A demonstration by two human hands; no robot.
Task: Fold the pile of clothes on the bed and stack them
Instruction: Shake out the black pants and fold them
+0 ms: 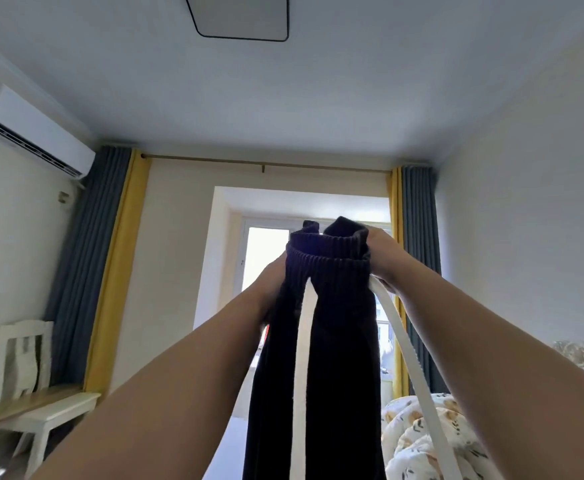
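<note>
I saw one pair of dark trousers (321, 341) held up at the centre of the frame, its ribbed waistband bunched between the two hands and its legs hanging straight down to the bottom edge. The right hand (384, 258), right of centre, had its fingers curled over the waistband's right end, gripping it. The left hand (273, 282) sat lower, at the waistband's left side; the cloth hid most of its fingers, so I could not tell how tightly they closed. Both forearms rose from the lower corners, converging upward toward the window (269, 258). Two white stripes showed on the trousers, one down the middle and one along the right edge. A flowered quilt (418, 441) lay at the lower right, on the bed.
</note>
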